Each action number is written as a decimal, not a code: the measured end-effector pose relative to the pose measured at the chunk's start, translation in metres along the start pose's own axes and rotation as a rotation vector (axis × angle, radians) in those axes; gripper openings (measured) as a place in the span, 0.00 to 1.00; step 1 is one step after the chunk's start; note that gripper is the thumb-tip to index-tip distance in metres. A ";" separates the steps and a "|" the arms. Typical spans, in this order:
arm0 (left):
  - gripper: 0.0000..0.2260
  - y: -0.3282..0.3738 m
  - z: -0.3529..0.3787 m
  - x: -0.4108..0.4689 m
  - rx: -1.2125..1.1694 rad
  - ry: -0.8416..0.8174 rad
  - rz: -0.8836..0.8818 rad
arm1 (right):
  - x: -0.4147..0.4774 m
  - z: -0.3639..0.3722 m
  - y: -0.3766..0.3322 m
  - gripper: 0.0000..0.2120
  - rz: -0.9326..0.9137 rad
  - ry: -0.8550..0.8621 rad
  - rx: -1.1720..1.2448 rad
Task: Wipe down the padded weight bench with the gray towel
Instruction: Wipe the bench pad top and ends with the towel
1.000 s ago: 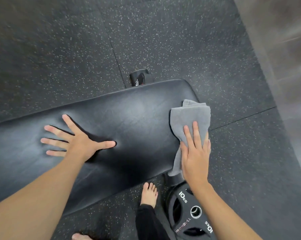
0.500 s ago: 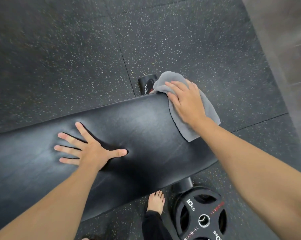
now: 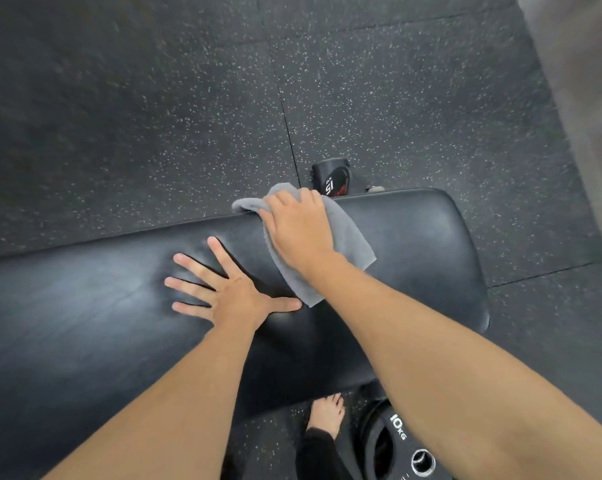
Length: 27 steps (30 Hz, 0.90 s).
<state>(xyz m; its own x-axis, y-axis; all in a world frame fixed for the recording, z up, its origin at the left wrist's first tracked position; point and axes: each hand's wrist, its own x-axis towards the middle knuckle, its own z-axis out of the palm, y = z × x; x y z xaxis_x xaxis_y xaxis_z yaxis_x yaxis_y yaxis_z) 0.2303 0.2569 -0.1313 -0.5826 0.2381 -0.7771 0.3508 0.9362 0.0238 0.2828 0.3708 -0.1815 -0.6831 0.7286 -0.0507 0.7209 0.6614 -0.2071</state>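
The black padded weight bench (image 3: pixel 84 306) runs across the view from the left to a rounded end at the right. My right hand (image 3: pixel 297 230) presses the gray towel (image 3: pixel 351 237) flat onto the bench's far edge, and part of the towel hangs over that edge. My left hand (image 3: pixel 223 289) lies flat on the pad just left of the towel with fingers spread, its thumb nearly touching the towel's lower corner.
A black bench foot (image 3: pixel 332 178) with a red and white label sticks out behind the far edge. A 10 kg weight plate (image 3: pixel 396 445) lies on the speckled rubber floor at the near right, beside my bare foot (image 3: pixel 327 414). A grey wall (image 3: pixel 587 81) rises at the right.
My right hand has slid the towel from the bench's right end up to its far edge, then left along that edge toward my left hand. My left hand stayed planted on the pad.
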 end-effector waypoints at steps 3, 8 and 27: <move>0.79 -0.001 -0.003 -0.002 -0.021 -0.008 0.005 | 0.005 0.007 -0.037 0.22 -0.029 -0.001 -0.014; 0.77 -0.009 -0.004 -0.008 -0.070 -0.016 0.151 | -0.003 0.001 -0.002 0.21 -0.078 0.074 -0.067; 0.76 -0.291 -0.147 0.100 0.010 0.012 0.115 | 0.034 0.030 -0.207 0.22 -0.004 -0.060 -0.133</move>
<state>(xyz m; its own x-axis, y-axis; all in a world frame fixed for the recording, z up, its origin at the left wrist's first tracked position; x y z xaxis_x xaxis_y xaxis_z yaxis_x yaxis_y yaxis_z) -0.0378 0.0467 -0.1237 -0.5469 0.3474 -0.7617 0.4234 0.8997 0.1064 0.1073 0.2531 -0.1695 -0.6889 0.7166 -0.1089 0.7246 0.6850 -0.0760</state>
